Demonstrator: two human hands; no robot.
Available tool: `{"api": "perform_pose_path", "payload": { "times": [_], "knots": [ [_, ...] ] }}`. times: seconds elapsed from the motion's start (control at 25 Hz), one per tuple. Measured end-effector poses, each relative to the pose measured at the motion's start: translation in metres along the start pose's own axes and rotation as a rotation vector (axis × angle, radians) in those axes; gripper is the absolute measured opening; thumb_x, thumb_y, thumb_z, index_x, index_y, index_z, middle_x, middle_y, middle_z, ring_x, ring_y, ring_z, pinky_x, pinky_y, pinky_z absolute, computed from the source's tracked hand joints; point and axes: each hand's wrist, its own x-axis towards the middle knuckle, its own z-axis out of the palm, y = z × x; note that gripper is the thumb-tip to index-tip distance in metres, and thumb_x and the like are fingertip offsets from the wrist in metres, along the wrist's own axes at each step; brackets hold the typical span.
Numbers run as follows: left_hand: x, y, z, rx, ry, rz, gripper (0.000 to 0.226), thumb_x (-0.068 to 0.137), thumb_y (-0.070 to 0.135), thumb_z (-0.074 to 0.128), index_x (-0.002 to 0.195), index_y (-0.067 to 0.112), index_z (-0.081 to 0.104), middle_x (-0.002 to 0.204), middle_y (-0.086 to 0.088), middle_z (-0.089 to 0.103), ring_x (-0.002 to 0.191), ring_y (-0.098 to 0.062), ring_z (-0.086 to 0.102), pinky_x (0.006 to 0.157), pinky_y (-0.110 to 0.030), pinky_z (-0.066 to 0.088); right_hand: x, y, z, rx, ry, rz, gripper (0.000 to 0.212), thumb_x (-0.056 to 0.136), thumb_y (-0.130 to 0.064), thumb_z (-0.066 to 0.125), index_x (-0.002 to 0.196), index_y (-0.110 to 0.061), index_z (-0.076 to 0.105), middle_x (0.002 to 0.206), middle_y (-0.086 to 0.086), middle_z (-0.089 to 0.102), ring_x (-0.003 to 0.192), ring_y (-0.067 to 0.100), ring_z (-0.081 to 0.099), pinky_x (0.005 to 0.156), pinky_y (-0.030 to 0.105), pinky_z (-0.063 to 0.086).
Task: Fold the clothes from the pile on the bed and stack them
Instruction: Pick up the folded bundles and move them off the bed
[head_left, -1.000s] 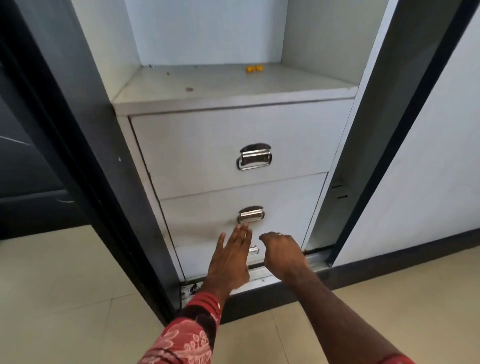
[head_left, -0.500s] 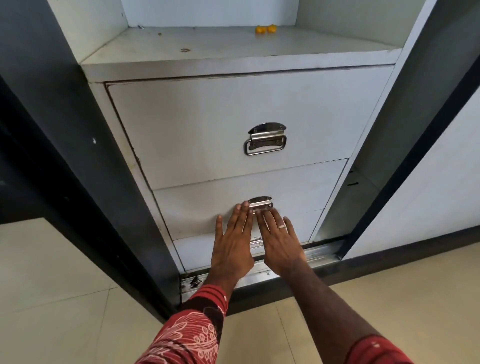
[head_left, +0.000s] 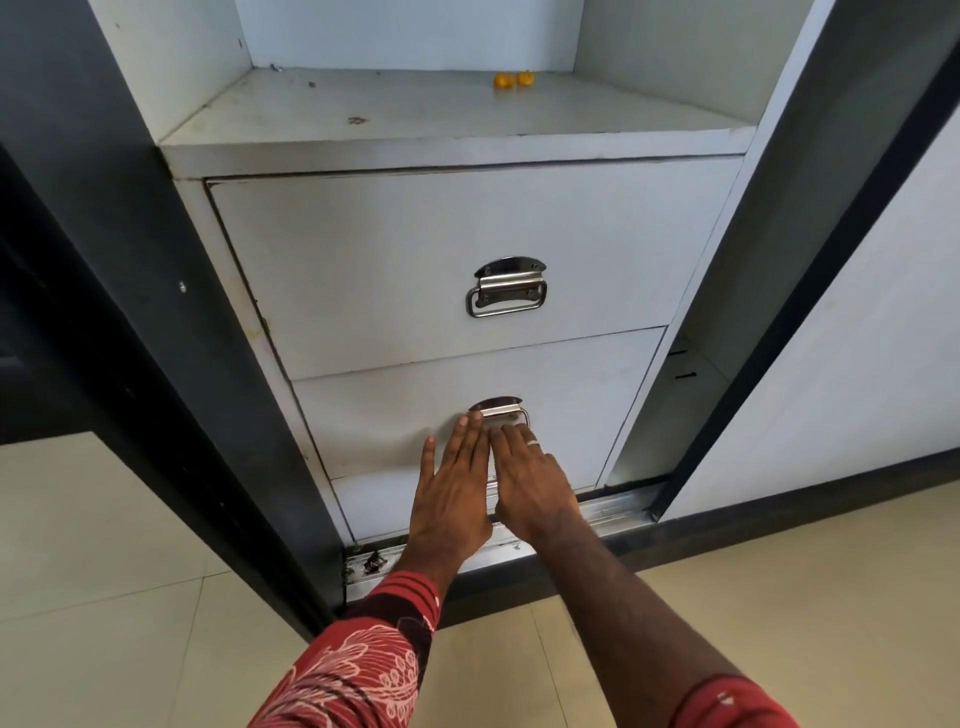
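Observation:
No clothes, pile or bed are in view. I face a white wardrobe with stacked drawers. My left hand (head_left: 453, 486) lies flat, fingers straight, against the front of the middle drawer (head_left: 374, 421), its fingertips just below the metal handle (head_left: 498, 406). My right hand (head_left: 527, 480), wearing a ring, sits beside it, fingers straight, pressing the same drawer front under the handle. Neither hand holds anything. Below them a narrow bottom drawer (head_left: 371, 501) shows partly behind the hands.
The top drawer (head_left: 363, 270) with its steel pull handle (head_left: 506, 288) is closed. A white shelf (head_left: 415, 111) above carries two small orange bits (head_left: 514, 79). A dark sliding door (head_left: 130, 312) stands at left, a floor track (head_left: 602, 512) below, beige tiled floor (head_left: 104, 597) around.
My right hand went from loosely curled low at the bottom drawer to flat on the middle drawer beside my left hand. The camera moved closer and tilted up.

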Motion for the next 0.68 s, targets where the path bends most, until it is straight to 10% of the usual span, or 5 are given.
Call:
{"api": "perform_pose_path", "payload": {
  "times": [0.56,0.68],
  "knots": [
    [-0.122,0.061,0.012,-0.102,-0.039,0.04,0.117,0.094,0.052,0.058,0.15,0.019,-0.039,0.155,-0.006,-0.049,0.146,-0.025,-0.041,0.123,-0.048,-0.016,-0.133,-0.026,-0.016,0.0,-0.14,0.106,0.072,0.106,-0.031,0.047,0.164,-0.019,0.006,0.172,0.005,0.01,0.159,0.023,0.008,0.126,0.055,0.022],
    [-0.178,0.084,0.029,-0.067,0.004,0.068,0.111,0.092,0.053,0.057,0.158,0.012,-0.021,0.167,-0.015,-0.024,0.155,-0.029,-0.023,0.127,-0.052,-0.002,-0.199,-0.032,-0.019,0.0,-0.203,0.128,0.071,0.108,-0.027,0.038,0.164,-0.019,-0.005,0.173,0.0,-0.006,0.159,0.019,-0.011,0.127,0.057,0.012]
  ]
}}
